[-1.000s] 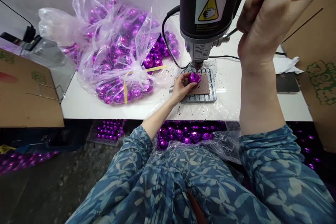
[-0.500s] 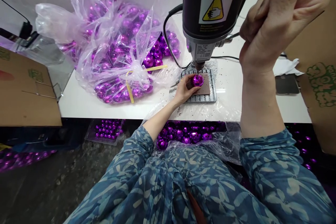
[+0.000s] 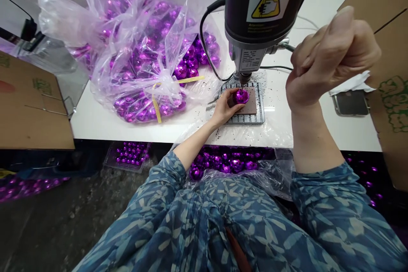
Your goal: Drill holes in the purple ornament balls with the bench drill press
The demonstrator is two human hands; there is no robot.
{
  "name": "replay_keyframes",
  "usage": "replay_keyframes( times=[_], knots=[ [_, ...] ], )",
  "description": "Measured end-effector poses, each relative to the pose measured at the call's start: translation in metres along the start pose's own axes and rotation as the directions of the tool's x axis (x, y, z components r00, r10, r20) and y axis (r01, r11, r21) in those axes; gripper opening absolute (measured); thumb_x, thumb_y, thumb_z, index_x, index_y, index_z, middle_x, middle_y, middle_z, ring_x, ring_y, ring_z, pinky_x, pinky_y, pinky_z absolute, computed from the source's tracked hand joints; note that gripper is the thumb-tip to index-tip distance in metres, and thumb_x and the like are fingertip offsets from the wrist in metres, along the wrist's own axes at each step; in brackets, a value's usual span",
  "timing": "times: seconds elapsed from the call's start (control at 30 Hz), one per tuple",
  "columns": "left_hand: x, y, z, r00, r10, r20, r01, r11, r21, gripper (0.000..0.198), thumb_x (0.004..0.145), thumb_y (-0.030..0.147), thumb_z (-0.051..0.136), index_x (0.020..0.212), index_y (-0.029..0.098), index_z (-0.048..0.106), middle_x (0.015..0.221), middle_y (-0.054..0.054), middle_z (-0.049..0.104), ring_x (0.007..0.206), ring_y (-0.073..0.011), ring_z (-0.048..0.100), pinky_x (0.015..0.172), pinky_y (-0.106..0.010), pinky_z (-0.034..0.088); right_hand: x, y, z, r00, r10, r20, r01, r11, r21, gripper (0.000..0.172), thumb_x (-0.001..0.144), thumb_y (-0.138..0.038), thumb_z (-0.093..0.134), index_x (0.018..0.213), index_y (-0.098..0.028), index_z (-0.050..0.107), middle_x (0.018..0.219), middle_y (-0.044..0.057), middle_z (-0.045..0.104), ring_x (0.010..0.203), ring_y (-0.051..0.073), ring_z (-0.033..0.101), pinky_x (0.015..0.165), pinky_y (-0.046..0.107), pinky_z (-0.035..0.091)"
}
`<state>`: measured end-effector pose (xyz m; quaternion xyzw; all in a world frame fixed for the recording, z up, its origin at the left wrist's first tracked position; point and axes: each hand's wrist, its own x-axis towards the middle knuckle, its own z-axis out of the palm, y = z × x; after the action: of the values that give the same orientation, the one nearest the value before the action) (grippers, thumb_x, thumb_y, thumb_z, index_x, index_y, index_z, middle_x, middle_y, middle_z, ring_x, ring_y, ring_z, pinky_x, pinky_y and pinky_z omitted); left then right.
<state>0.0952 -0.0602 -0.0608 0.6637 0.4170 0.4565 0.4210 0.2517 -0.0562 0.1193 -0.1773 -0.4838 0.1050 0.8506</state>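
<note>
My left hand [image 3: 225, 108] is closed round a shiny purple faceted ball [image 3: 242, 96], gripping it between thumb and fingers. The ball rests on a brown square board [image 3: 250, 106] over the grooved metal base [image 3: 260, 114] of a drill press [image 3: 259, 17]. Directly above the ball is the drill bit [image 3: 242, 85]; whether its tip has entered the ball is too small to tell. My right hand [image 3: 333, 57], raised to the right of the motor, makes a fist round the end of the press's feed lever [image 3: 286, 46]. The lever's grip is hidden inside the fist.
A tied clear bag [image 3: 140, 59] of purple balls fills the table's left side. More balls [image 3: 223, 162] lie in plastic below the table edge. A phone [image 3: 350, 103] lies at right under white tissue. Cardboard boxes [image 3: 38, 106] flank the table. Dark shavings dot the base area.
My right hand has come down and slightly left, with the lever in its grip. My left hand still holds the ball under the drill. The view has shifted slightly.
</note>
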Motion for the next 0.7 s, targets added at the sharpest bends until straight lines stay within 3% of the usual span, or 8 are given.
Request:
replay_keyframes(
  times=[0.17, 0.37, 0.5, 0.6, 0.7],
  knots=[
    [0.000, 0.000, 0.000, 1.000, 0.006, -0.004, -0.006, 1.000, 0.002, 0.057, 0.087, 0.042, 0.091, 0.134, 0.024, 0.064, 0.140, -0.012, 0.070, 0.133, -0.0312, 0.067, 0.121, -0.052, 0.052, -0.007, 0.013, -0.004, 0.996, -0.072, -0.044, 0.073, 0.997, 0.039, 0.081, 0.089, -0.052, 0.073, 0.067, -0.018, 0.003, 0.049, -0.006, 0.003, 0.037, -0.002, 0.021, 0.042, 0.020, 0.012],
    [0.000, 0.000, 0.001, 1.000, 0.005, -0.014, -0.006, 1.000, -0.024, 0.056, 0.085, 0.040, 0.092, 0.132, 0.024, 0.065, 0.137, -0.012, 0.070, 0.132, -0.0308, 0.067, 0.120, -0.050, 0.051, -0.017, 0.035, -0.018, 0.981, -0.169, -0.094, 0.167, 0.986, -0.029, 0.083, 0.089, -0.060, 0.071, 0.067, -0.018, 0.003, 0.046, -0.005, -0.001, 0.035, 0.000, 0.008, 0.040, 0.028, 0.007],
    [0.000, 0.001, 0.001, 1.000, -0.011, -0.016, 0.011, 1.000, -0.027, 0.057, 0.084, 0.039, 0.093, 0.132, 0.024, 0.065, 0.137, -0.011, 0.070, 0.132, -0.0313, 0.066, 0.120, -0.051, 0.050, -0.028, 0.046, -0.032, 0.984, -0.163, -0.075, 0.153, 0.980, -0.125, 0.086, 0.089, -0.068, 0.068, 0.063, -0.018, 0.003, 0.042, -0.005, 0.000, 0.035, 0.001, 0.012, 0.040, 0.029, 0.013],
    [0.000, 0.002, 0.000, 1.000, 0.000, -0.021, -0.001, 1.000, -0.012, 0.057, 0.084, 0.040, 0.093, 0.132, 0.026, 0.065, 0.136, -0.010, 0.070, 0.132, -0.0315, 0.066, 0.120, -0.051, 0.050, -0.033, 0.043, -0.035, 0.987, -0.154, -0.034, 0.146, 0.975, -0.170, 0.087, 0.087, -0.071, 0.068, 0.058, -0.018, 0.005, 0.038, -0.005, 0.001, 0.034, 0.001, 0.011, 0.038, 0.029, 0.014],
    [-0.001, 0.002, 0.001, 0.999, 0.020, -0.026, -0.020, 1.000, 0.013, 0.056, 0.085, 0.040, 0.092, 0.132, 0.025, 0.065, 0.136, -0.011, 0.070, 0.132, -0.0314, 0.067, 0.121, -0.052, 0.050, -0.024, 0.029, -0.023, 0.992, -0.127, -0.019, 0.123, 0.980, -0.157, 0.086, 0.089, -0.073, 0.064, 0.060, -0.017, 0.005, 0.040, -0.005, 0.002, 0.033, 0.000, 0.013, 0.039, 0.026, 0.012]
  ],
)
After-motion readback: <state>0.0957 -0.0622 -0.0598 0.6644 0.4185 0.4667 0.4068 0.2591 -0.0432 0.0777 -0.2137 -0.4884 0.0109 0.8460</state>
